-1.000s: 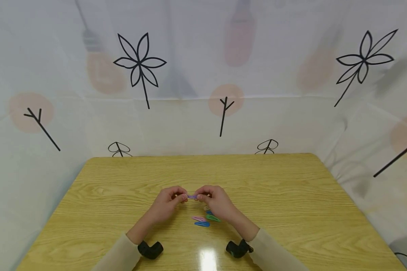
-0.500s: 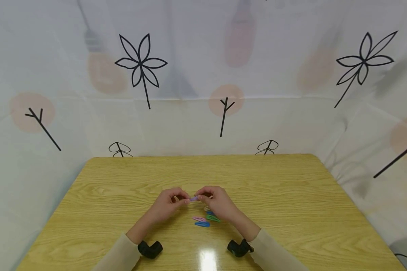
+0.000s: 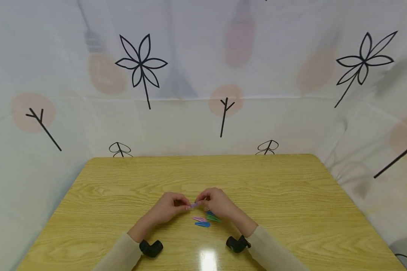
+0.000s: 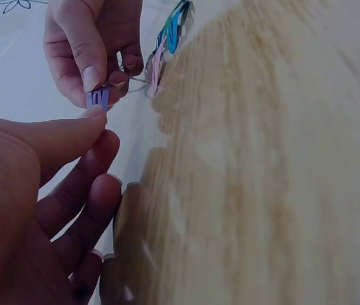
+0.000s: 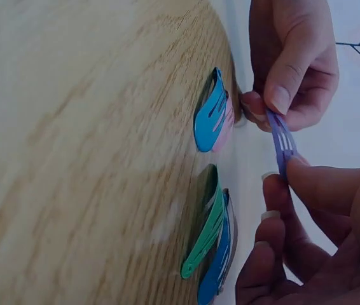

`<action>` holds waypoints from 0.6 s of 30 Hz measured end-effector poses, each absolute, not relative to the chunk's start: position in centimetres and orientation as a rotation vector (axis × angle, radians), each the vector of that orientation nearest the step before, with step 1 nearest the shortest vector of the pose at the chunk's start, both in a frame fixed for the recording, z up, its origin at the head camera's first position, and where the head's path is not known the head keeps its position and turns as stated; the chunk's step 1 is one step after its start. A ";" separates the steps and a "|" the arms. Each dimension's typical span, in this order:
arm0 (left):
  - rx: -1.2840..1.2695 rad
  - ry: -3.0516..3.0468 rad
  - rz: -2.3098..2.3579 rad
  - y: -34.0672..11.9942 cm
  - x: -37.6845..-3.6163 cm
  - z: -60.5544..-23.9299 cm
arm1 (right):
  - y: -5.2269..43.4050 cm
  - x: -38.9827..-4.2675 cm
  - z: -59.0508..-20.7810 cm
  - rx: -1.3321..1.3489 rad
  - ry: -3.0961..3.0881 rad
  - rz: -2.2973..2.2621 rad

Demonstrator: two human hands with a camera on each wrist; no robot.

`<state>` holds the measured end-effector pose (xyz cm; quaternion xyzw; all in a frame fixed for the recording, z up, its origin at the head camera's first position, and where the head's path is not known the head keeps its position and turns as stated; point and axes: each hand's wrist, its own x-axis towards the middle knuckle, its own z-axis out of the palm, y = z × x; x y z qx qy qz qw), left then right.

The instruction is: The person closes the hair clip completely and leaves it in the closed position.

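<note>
Both hands hold one purple hair clip (image 3: 194, 205) just above the counter (image 3: 291, 195), near its middle: the left hand (image 3: 166, 209) pinches one end, the right hand (image 3: 217, 203) the other, fingers (image 5: 291, 60) curled on it. The step looks like snapping the clip (open or closed, I cannot tell); next likely calls for a firm bend. The right wrist view alone shows its prongs and the green clip (image 5: 204, 235) overlapping a blue clip (image 5: 218, 260).
</note>
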<state>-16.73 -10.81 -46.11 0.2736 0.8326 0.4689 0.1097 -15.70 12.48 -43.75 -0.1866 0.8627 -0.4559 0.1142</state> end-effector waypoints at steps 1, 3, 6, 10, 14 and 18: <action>0.801 2.447 1.368 -10.8 -16.7 -46.2 | 12.5 -15.7 -43.8 -0.543 2.519 -1.329; 0.795 2.451 1.346 -10.8 -16.8 -46.3 | 12.6 -15.8 -43.8 -0.546 2.501 -1.320; 0.788 2.460 1.307 -10.7 -17.0 -46.4 | 12.6 -16.0 -43.9 -0.565 2.494 -1.292; 0.789 2.468 1.258 -10.5 -17.2 -46.5 | 12.6 -16.2 -44.2 -0.594 2.487 -1.250; 0.791 2.469 1.226 -10.4 -17.4 -46.5 | 12.6 -16.3 -44.4 -0.612 2.498 -1.212; 0.800 2.457 1.221 -10.4 -17.5 -46.5 | 12.5 -16.3 -44.5 -0.621 2.502 -1.197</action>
